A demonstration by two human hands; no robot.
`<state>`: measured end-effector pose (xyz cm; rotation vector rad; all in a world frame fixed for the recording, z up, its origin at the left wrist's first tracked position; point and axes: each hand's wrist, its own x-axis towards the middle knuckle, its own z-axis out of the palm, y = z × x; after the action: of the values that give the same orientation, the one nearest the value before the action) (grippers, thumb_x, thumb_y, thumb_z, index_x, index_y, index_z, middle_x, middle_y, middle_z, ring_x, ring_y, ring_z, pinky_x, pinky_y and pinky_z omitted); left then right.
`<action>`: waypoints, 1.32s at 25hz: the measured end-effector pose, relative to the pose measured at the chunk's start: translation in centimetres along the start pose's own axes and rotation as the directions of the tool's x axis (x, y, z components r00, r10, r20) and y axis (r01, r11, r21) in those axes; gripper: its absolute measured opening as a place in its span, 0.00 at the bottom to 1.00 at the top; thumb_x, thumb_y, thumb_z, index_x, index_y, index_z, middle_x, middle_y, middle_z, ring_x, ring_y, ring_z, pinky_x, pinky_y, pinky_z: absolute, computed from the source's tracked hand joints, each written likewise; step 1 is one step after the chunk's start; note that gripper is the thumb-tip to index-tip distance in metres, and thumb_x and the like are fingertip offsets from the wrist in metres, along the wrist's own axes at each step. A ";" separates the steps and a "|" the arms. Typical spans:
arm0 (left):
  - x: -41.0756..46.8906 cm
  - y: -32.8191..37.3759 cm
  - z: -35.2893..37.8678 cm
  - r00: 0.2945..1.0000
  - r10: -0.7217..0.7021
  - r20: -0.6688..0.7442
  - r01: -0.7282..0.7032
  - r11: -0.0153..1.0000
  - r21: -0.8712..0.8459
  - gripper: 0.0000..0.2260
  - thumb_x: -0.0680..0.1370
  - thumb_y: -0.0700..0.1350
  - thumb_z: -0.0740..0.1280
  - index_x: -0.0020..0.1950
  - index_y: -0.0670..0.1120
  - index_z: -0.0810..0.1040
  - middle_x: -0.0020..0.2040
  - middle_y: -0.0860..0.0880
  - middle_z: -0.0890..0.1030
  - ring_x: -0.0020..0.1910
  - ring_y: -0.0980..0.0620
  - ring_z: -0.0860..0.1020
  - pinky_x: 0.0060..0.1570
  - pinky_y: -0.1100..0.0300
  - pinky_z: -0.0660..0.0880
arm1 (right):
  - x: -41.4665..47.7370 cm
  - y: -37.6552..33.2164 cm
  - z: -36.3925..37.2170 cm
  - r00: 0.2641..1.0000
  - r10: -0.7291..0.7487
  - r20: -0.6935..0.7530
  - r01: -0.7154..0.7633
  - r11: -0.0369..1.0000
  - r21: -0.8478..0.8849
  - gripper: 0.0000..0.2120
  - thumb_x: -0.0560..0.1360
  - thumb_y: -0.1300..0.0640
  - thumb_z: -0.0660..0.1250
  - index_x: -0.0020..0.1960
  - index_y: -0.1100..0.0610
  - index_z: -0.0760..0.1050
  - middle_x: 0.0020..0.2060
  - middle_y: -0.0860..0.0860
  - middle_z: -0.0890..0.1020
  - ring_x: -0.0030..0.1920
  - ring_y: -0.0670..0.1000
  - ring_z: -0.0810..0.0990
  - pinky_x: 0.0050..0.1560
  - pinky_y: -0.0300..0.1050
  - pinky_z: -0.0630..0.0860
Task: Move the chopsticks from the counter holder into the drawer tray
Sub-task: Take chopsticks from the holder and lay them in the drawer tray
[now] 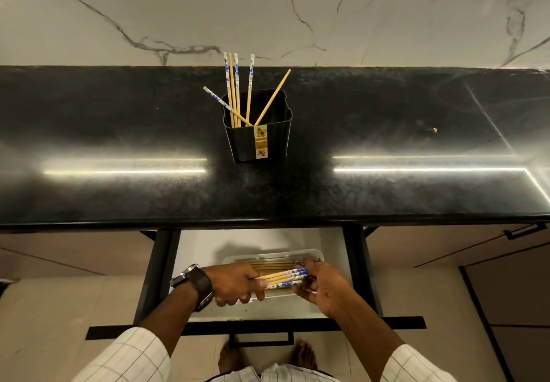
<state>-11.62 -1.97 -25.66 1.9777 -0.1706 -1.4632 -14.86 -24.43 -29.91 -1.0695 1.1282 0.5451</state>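
Left hand (pixel 235 285) clenches the chopstick bundle (pixel 282 279), tips toward three o'clock; right hand (pixel 324 288) pinches those ends above the tray (pixel 268 255).

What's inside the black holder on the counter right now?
Six chopsticks stand in the black holder, leaning apart. Their lower ends and the holder's floor are hidden by its front wall.

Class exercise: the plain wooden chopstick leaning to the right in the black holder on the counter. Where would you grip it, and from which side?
Grip the plain wooden chopstick on its bare upper length, coming from above and the right. It tilts away from the patterned chopsticks, so that end stands clear, while its lower end is sunk inside the black holder.
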 end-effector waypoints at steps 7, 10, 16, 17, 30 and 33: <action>2.1 2.3 1.5 0.996 0.026 -0.090 -0.009 0.983 0.186 0.15 0.83 0.55 0.57 0.49 0.49 0.79 0.35 0.51 0.73 0.28 0.55 0.68 0.27 0.63 0.66 | -1.4 1.2 1.0 0.984 -0.046 0.172 0.048 0.999 -0.004 0.08 0.83 0.63 0.62 0.61 0.61 0.75 0.55 0.64 0.83 0.52 0.63 0.85 0.44 0.54 0.86; 2.3 2.5 1.3 0.994 0.084 -0.074 -0.069 0.980 0.188 0.15 0.83 0.54 0.58 0.50 0.47 0.80 0.39 0.48 0.75 0.33 0.53 0.70 0.34 0.59 0.69 | -1.8 0.2 0.0 0.981 -0.038 0.192 0.039 0.999 -0.003 0.11 0.80 0.72 0.64 0.61 0.66 0.74 0.54 0.66 0.83 0.50 0.63 0.86 0.39 0.51 0.86; -0.5 -1.5 -2.7 0.984 0.079 -0.157 -0.067 0.994 0.083 0.15 0.81 0.53 0.66 0.54 0.42 0.84 0.39 0.48 0.85 0.26 0.57 0.73 0.28 0.66 0.71 | -1.5 -2.1 -0.5 0.993 0.047 0.105 -0.048 0.999 0.007 0.04 0.78 0.75 0.65 0.49 0.70 0.75 0.54 0.69 0.80 0.56 0.68 0.82 0.50 0.56 0.83; -1.0 -2.4 -3.1 0.970 0.074 -0.231 -0.097 0.991 -0.091 0.13 0.79 0.50 0.69 0.53 0.41 0.84 0.41 0.45 0.87 0.26 0.56 0.76 0.28 0.65 0.73 | -1.2 -2.1 -0.6 0.993 0.064 0.097 -0.067 0.998 0.021 0.03 0.78 0.76 0.64 0.48 0.70 0.75 0.54 0.69 0.80 0.60 0.69 0.81 0.56 0.58 0.80; 5.4 -2.0 4.0 0.798 -0.571 -0.193 -0.321 -0.131 -0.938 0.14 0.83 0.32 0.59 0.68 0.38 0.73 0.54 0.40 0.81 0.56 0.41 0.78 0.56 0.45 0.74 | 1.6 -0.2 0.9 0.984 0.157 -0.084 -0.122 0.939 0.321 0.11 0.81 0.73 0.59 0.62 0.70 0.73 0.56 0.65 0.77 0.64 0.64 0.78 0.59 0.55 0.80; 5.9 -2.9 3.9 0.760 -0.632 -0.151 -0.315 -0.156 -0.936 0.17 0.83 0.31 0.56 0.71 0.37 0.71 0.69 0.38 0.75 0.66 0.38 0.74 0.65 0.41 0.71 | 1.6 0.8 2.5 0.964 0.218 -0.155 -0.127 0.884 0.451 0.08 0.84 0.67 0.58 0.52 0.67 0.75 0.50 0.62 0.78 0.53 0.62 0.79 0.57 0.52 0.81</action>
<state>-13.77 -4.19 -32.66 0.8212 1.3208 -0.3858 -13.82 -22.07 -31.59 -0.6418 1.4552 0.3003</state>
